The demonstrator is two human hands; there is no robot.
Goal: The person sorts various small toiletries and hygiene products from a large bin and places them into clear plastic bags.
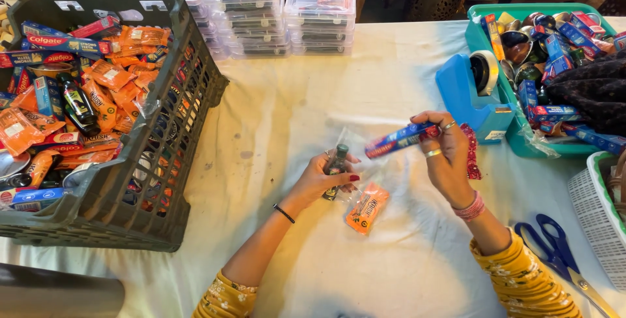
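Head view, items on the white tablecloth (391,96): your left hand (323,178) grasps a small dark bottle (336,165) upright. Your right hand (447,155) pinches a blue-and-red toothpaste box (399,140), held level above a clear plastic bag (352,142). An orange sachet (367,207) lies just beside the left hand. Grey crate (189,96) at left; blue scissors (554,253) at right.

grey crate (163,181) cut off left, scissors (561,259) partly off frame
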